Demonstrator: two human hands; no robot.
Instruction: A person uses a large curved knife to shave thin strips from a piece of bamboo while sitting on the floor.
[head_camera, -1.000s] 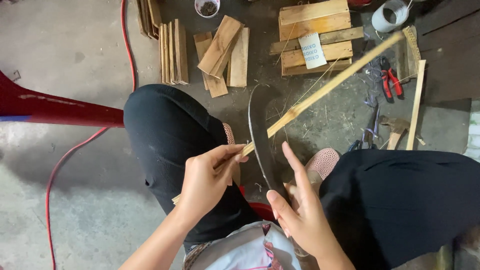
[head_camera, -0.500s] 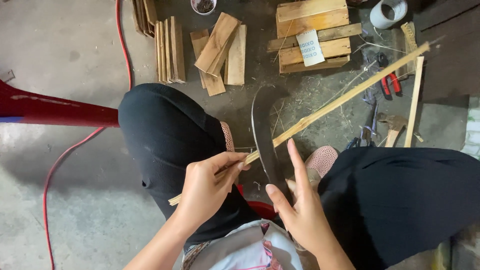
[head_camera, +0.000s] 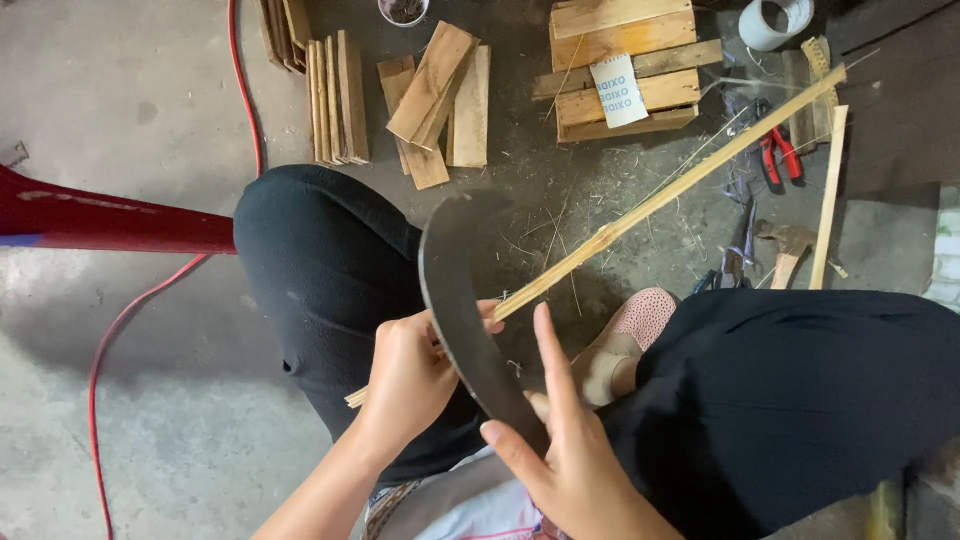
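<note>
Gripping the bamboo strip (head_camera: 660, 200) tight in the left hand (head_camera: 410, 385), long end pointing to the upper right; right hand (head_camera: 565, 455) grasping the curved blade (head_camera: 455, 300) crossing it.

Wood offcuts (head_camera: 432, 92), red pliers (head_camera: 778, 155) and a red hose (head_camera: 243, 90) lie about.

White label (head_camera: 619, 90) on stacked planks (head_camera: 640, 55)
</note>
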